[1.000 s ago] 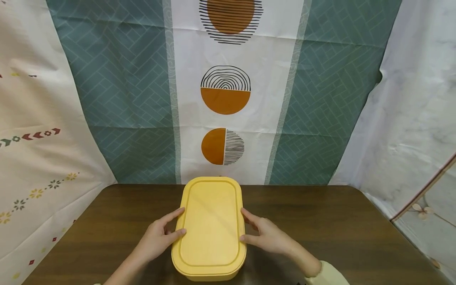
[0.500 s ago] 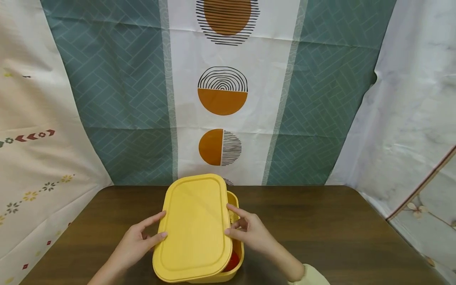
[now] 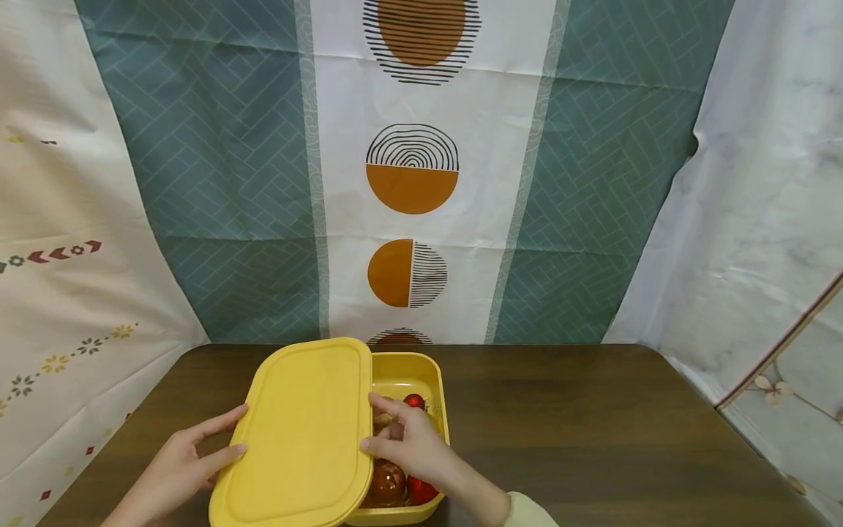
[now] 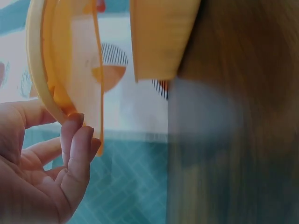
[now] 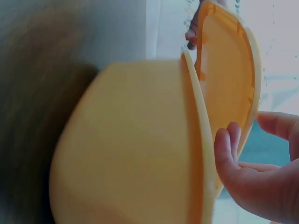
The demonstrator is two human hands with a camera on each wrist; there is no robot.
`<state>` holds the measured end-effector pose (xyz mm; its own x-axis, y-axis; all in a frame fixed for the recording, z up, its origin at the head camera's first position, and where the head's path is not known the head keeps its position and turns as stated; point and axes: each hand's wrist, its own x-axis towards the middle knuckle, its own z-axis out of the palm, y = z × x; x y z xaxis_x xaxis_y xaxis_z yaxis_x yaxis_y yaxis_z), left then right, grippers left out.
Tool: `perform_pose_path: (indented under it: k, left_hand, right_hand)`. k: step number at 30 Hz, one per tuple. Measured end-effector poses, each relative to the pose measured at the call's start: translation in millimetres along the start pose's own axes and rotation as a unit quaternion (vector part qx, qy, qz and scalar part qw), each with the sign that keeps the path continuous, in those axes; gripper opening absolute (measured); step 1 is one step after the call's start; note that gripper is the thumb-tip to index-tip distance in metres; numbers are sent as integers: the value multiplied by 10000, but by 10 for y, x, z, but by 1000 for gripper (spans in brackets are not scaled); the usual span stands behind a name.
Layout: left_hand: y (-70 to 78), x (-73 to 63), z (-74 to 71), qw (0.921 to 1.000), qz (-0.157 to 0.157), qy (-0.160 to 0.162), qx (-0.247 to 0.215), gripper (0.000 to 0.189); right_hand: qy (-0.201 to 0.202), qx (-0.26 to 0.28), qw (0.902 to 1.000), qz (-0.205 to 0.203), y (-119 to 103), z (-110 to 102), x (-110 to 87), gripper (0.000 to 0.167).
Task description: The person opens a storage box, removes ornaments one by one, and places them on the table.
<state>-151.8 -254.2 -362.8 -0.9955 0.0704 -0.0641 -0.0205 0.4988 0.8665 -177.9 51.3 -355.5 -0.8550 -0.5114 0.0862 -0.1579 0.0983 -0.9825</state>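
Both hands hold a yellow plastic lid (image 3: 296, 435), lifted and shifted left of its yellow box (image 3: 426, 372). My left hand (image 3: 181, 462) grips the lid's left edge; in the left wrist view its thumb and fingers (image 4: 80, 140) pinch the rim. At the lid's right edge, my right hand (image 3: 411, 443) grips it over the box, thumb and fingers (image 5: 226, 144) on either side of the rim. Inside the box show a shiny brown ball (image 3: 387, 483), a red ball (image 3: 420, 490) and a small red ball (image 3: 414, 400). The lid and right hand hide other contents.
The box stands on a dark wooden table (image 3: 579, 432). Behind the table's far edge hangs a green and white patterned cloth (image 3: 421, 219). Pale cloths hang at the left (image 3: 92, 293) and right (image 3: 744, 241).
The lid has come off the box and moved left and toward me, with both hands gripping it. The box's right part and the balls inside have come into view.
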Motion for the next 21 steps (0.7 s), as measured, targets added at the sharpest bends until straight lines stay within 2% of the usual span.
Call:
perform_pose_path:
  k: [4,7,10,13,16,19,21]
  left_hand:
    - [-161,-23,-158,9998,12,-139,163,62]
    - [-286,-33,-298,9992,11,-395,39,49]
    - [-402,-43,-439,9967,-27,-758,-287,40]
    - [-503,-46,-556,9914,-209,-1093,-690,41]
    - [-600,-45,-647,9825,-385,-1390,-1182,39]
    - [-683,-59,-733,9730,-584,-1556,-1601,36]
    - [-730,-66,-790,9720,-688,-1563,-1614,35]
  right_hand:
    - [-165,12,9998,99,4,169,32,62]
    - [-276,-52,9996,70,1,292,59,64]
    - [-414,-38,9991,114,-10,415,82,65]
    - [-432,0,9989,194,-19,539,97,66]
    - [-360,193,9986,338,-29,655,108,67]
    - [-376,312,9980,400,-27,766,133,67]
    - [-443,412,9970,482,-19,836,158,67]
